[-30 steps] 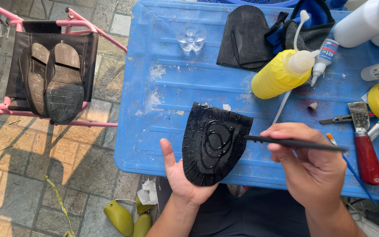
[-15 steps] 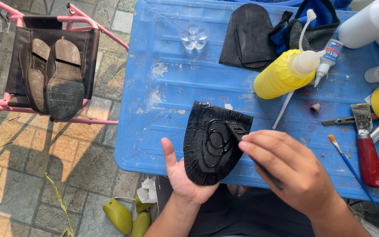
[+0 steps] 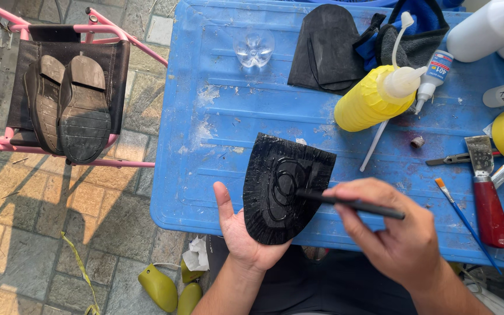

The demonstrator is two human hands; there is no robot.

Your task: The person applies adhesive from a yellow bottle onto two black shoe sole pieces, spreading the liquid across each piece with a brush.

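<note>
Two hands at work: left hand (image 3: 246, 233) lay open, cradling sole (image 3: 284, 186) over table (image 3: 217, 146) edge; right hand (image 3: 395, 233) gripped brush (image 3: 351, 204), tip mid-sole. Coating looked partial; shoes (image 3: 68, 105) waited on chair.

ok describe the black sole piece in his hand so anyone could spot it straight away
Start at the blue table and go to its near edge. The left hand lies palm up there, carrying a black rubber half sole. Unlike the smooth black pieces at the far edge, it is glossy with raised curved lines, and the right hand holds a dark brush against it.
</note>
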